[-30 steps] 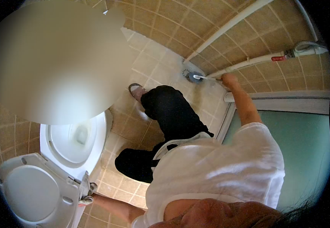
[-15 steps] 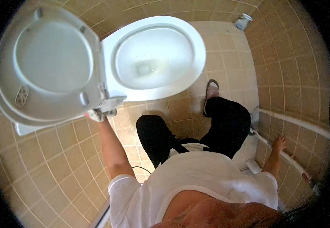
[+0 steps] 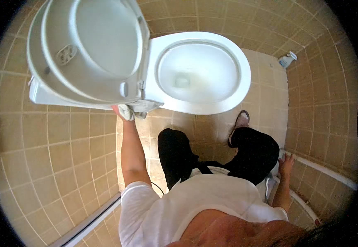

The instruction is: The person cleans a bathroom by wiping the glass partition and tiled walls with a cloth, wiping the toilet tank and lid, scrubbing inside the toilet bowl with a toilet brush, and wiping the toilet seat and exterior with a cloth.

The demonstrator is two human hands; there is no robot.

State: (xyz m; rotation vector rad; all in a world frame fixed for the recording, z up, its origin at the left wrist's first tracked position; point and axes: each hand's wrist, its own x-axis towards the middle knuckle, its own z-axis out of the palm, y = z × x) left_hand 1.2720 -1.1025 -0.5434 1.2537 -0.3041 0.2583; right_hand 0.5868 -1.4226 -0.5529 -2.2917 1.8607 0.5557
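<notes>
My left hand [image 3: 119, 110] is at the near side of the white toilet [image 3: 244, 78], below the seat hinge. It is closed around a crumpled white cloth [image 3: 126, 112]; part of the hand is hidden behind the toilet. The toilet seat and lid [image 3: 104, 37] are raised, and some water lies in the bowl. Over on the right, my right hand [image 3: 286, 164] has its fingers spread beside the white wall pipe [image 3: 323, 169]. Whether it touches the pipe or the wall I cannot tell.
A white spray bottle [image 3: 286, 60] stands in the far right corner. Tiled walls [image 3: 67, 148] close in on both sides. My sandalled foot [image 3: 241, 120] rests on the tiled floor. A dark cable [image 3: 158, 187] shows beside my left arm, and a metal strip [image 3: 90, 222] runs along the lower left.
My right hand has moved forward along the wall, from the lower pipe to near the upper one. My left hand stays by the hinge with the cloth. The view has shifted, placing the toilet farther right.
</notes>
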